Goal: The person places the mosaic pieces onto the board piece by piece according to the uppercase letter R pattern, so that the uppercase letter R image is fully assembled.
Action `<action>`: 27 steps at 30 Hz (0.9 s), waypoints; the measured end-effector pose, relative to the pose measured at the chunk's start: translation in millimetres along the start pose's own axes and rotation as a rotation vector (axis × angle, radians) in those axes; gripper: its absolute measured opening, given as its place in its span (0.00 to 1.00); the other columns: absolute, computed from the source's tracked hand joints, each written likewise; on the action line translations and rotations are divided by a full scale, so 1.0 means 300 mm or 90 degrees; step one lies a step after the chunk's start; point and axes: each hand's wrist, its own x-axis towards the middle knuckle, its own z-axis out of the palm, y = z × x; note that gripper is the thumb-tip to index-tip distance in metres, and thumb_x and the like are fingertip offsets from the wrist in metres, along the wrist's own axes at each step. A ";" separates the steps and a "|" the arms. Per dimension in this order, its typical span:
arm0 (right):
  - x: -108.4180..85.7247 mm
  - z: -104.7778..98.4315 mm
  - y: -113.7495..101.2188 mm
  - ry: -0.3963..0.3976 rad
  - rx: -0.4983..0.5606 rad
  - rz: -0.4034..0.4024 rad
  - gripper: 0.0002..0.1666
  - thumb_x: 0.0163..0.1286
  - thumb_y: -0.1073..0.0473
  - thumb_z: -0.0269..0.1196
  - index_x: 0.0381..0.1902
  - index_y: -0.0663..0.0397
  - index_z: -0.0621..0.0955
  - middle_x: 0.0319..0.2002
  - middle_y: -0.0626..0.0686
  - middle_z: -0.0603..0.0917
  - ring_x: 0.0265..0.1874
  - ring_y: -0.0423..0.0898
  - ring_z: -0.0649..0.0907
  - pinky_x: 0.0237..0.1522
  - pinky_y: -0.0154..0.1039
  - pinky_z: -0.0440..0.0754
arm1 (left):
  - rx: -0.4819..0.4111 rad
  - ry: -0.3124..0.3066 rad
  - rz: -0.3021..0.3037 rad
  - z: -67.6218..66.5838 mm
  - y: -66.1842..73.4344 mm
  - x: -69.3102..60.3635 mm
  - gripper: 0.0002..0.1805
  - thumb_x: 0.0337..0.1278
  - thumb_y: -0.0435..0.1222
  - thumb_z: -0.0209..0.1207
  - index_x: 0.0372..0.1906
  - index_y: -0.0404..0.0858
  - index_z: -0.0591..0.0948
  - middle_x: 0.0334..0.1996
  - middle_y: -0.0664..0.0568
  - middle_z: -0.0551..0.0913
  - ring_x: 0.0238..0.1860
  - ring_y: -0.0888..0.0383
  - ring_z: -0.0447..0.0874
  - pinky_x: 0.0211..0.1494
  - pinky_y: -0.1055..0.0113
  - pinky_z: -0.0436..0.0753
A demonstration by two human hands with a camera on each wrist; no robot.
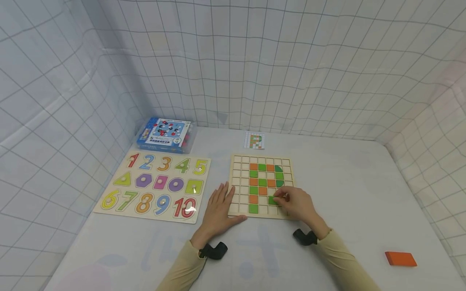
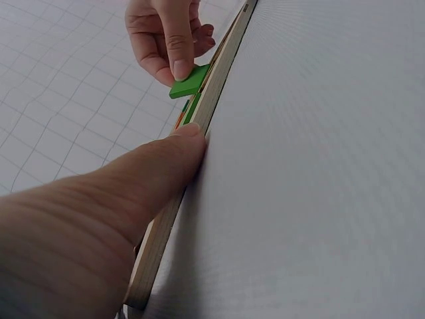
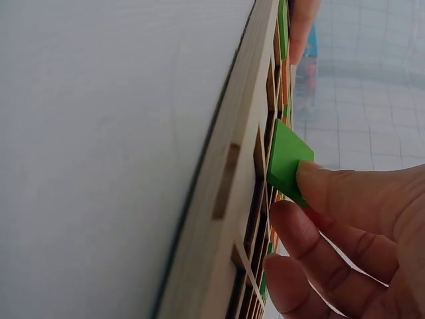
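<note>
A wooden grid board (image 1: 238, 211) lies on the table with orange and green tiles set in several of its cells. My right hand (image 1: 296, 204) pinches a green square tile (image 3: 287, 159) between thumb and fingers, over the board's lower right part. In the right wrist view the tile is tilted, one corner at the grid. My left hand (image 1: 218, 212) rests at the board's lower left edge with fingers straight. Its thumb (image 2: 176, 149) touches the board's side in the left wrist view. Beyond the board lies a small pattern card (image 1: 254, 140) printed with a coloured grid.
Left of the board is a number and shape puzzle (image 1: 153, 188) with knobbed pieces. Behind it lies a blue-labelled plastic box (image 1: 165, 135). An orange block (image 1: 401, 259) sits near the right front. Grid-patterned cloth (image 1: 233, 64) hangs behind and at both sides.
</note>
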 end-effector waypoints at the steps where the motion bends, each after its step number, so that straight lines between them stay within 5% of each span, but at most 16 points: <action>1: 0.001 0.001 0.000 -0.002 -0.003 0.001 0.04 0.59 0.56 0.70 0.32 0.47 0.85 0.25 0.39 0.80 0.20 0.38 0.71 0.20 0.35 0.68 | 0.002 -0.002 -0.002 0.000 0.000 0.000 0.54 0.48 0.60 0.62 0.72 0.33 0.57 0.73 0.38 0.50 0.73 0.46 0.39 0.72 0.53 0.41; 27: 0.002 0.010 0.000 0.029 -0.106 -0.039 0.04 0.56 0.53 0.71 0.29 0.45 0.88 0.24 0.39 0.78 0.20 0.36 0.73 0.19 0.33 0.71 | 0.003 0.001 0.001 0.008 -0.007 0.000 0.54 0.48 0.60 0.62 0.72 0.33 0.57 0.73 0.38 0.50 0.73 0.46 0.39 0.72 0.53 0.41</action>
